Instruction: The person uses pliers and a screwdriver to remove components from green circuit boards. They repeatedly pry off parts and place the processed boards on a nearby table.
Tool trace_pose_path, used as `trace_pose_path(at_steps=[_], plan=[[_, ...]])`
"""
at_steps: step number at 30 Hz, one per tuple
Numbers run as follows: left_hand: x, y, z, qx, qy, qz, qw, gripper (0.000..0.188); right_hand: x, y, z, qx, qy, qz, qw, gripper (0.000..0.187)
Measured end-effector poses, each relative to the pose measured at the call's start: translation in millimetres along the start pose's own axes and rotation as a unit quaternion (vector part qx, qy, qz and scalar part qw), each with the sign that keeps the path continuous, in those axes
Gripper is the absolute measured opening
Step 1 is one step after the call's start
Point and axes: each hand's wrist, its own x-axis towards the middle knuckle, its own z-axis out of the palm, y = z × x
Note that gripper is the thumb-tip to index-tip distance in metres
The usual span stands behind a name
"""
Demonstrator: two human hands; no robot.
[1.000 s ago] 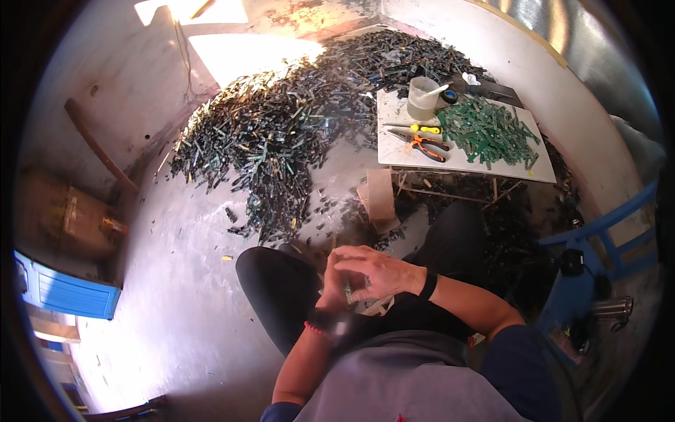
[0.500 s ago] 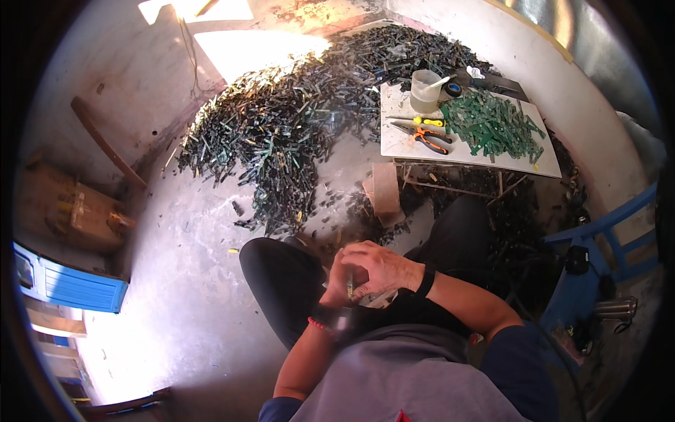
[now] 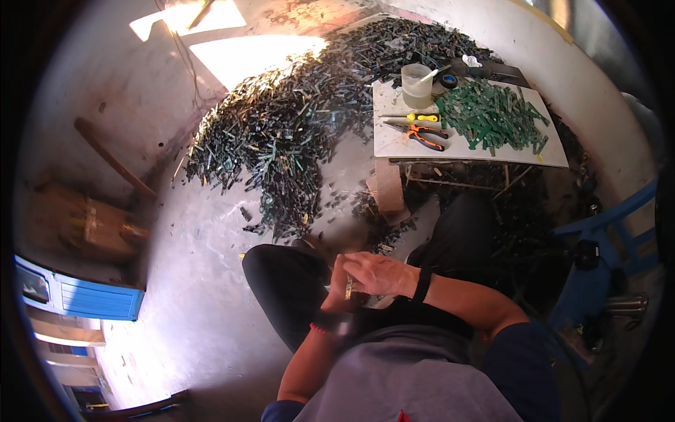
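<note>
Above my lap, my left hand [image 3: 337,290] and my right hand [image 3: 383,273] are drawn together, fingers curled and touching. Between them shows a small narrow strip [image 3: 349,285], mostly covered by the fingers; its kind cannot be made out. My left hand is closed round its lower part, while the right hand's fingers bend over it from above. Beyond my knees stands a low white-topped table [image 3: 388,145]. On it lie a heap of green strips [image 3: 492,118], orange-and-black pliers [image 3: 422,134] and a yellow-handled screwdriver [image 3: 416,117].
A large pile of dark strips [image 3: 281,133] covers the floor ahead, reaching the wall. The table also bears a cloudy plastic cup [image 3: 416,90] and a black tape roll [image 3: 448,81]. A cardboard piece [image 3: 390,188] leans before it. A blue chair [image 3: 605,225] stands at right, a cardboard box [image 3: 112,228] at left.
My hands stay together; the right hand's fingers have shifted slightly over the strip. The whole view has tilted a little, moving the surroundings at left rightward. The table's things are unchanged.
</note>
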Motion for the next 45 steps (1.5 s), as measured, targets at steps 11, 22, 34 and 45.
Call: trace_pose_path(at_steps=[11, 22, 34, 45], plan=[[12, -2, -33, 0.519, -0.160, 0.396, 0.740, 0.092, 6, 1, -22, 0.062, 0.083, 0.060, 0.993, 0.053], [9, 8, -11, 0.095, -0.008, -0.079, 0.992, 0.032, 6, 13, -22, 0.056, 0.112, 0.089, 0.988, 0.044], [-9, 29, 30, 0.184, -0.101, -0.008, 0.978, 0.023, 12, 15, -28, 0.149, 0.183, 0.036, 0.971, 0.023], [3, 24, 30, 0.043, -0.010, -0.108, 0.993, 0.024, 11, 19, -26, 0.142, 0.172, 0.122, 0.967, 0.009]])
